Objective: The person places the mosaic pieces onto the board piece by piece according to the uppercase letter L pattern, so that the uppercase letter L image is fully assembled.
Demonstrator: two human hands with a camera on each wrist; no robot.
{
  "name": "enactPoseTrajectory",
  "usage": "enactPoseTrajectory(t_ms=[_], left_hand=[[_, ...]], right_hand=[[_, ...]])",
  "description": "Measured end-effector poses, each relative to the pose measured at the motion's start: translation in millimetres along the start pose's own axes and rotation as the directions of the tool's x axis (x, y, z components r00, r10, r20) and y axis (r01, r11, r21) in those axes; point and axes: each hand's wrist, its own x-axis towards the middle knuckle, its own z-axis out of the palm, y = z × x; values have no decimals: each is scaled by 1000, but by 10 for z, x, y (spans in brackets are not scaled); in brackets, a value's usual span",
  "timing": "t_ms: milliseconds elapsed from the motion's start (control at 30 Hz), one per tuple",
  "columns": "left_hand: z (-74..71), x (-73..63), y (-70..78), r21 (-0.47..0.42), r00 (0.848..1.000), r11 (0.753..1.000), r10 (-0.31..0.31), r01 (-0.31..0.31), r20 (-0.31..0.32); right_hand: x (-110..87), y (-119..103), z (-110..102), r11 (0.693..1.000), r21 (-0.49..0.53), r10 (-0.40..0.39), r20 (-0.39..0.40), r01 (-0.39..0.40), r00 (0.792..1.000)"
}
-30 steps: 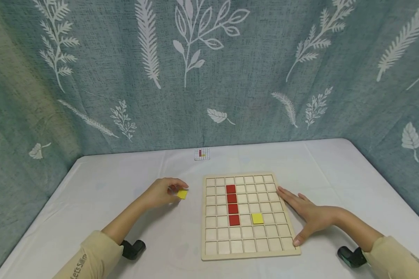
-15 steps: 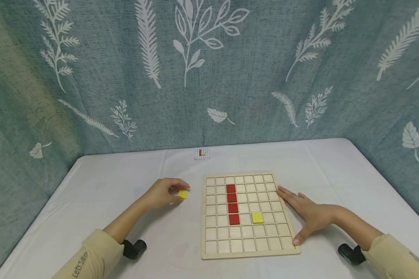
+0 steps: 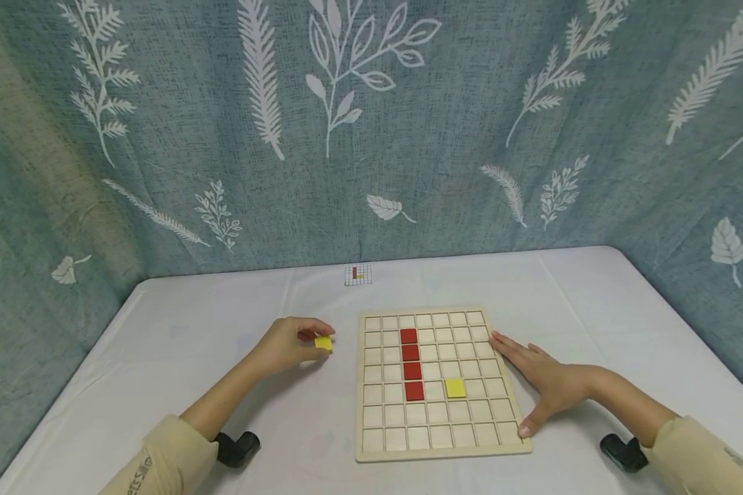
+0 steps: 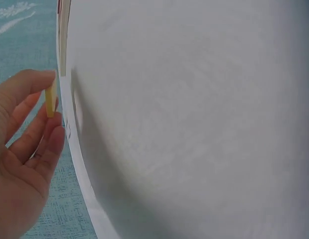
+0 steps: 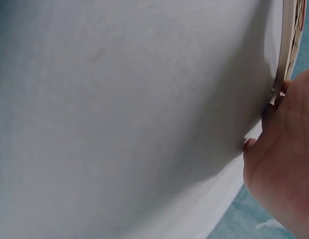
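Left of the wooden grid board (image 3: 438, 454), my left hand (image 3: 289, 342) pinches a yellow square tile (image 3: 323, 343) between thumb and fingers. The left wrist view shows that yellow tile (image 4: 51, 99) edge-on, held off the cloth. On the board, several red tiles (image 3: 412, 371) make one column, and another yellow tile (image 3: 455, 388) lies in a cell to their right, one cell away from the lowest red one. My right hand (image 3: 554, 385) rests along the board's right edge with fingers spread. In the right wrist view that hand (image 5: 286, 149) touches the board's side (image 5: 289, 45).
A small printed card (image 3: 358, 273) with a red and yellow grid pattern lies at the table's back edge. White cloth covers the table (image 3: 192, 330). A blue-green leaf-patterned curtain (image 3: 446, 172) hangs behind it and along both sides.
The left hand's fingers shift slightly on the yellow tile, which turns a little in the pinch. The right hand and the tiles on the board stay in place.
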Motion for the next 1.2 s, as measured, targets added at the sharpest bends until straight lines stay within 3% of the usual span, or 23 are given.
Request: enactPoseTrajectory(t_ms=[233, 467, 667, 933, 1200], left_hand=[[-23, -51, 99, -44, 999, 998, -33, 32, -18], [-60, -77, 229, -58, 998, 998, 25, -29, -65], [-36, -85, 252, -51, 996, 997, 50, -54, -71], [80, -69, 337, -41, 993, 992, 117, -117, -18], [292, -11, 586, -42, 979, 980, 197, -195, 46]], right_hand=[[-5, 7, 5, 1000, 17, 8, 4, -8, 1000], [-13, 34, 12, 1000, 30, 5, 0, -5, 1000], [-11, 42, 21, 999, 51, 17, 8, -17, 1000], [-9, 49, 22, 998, 54, 21, 4, -21, 1000], [8, 35, 7, 998, 49, 34, 3, -34, 999]])
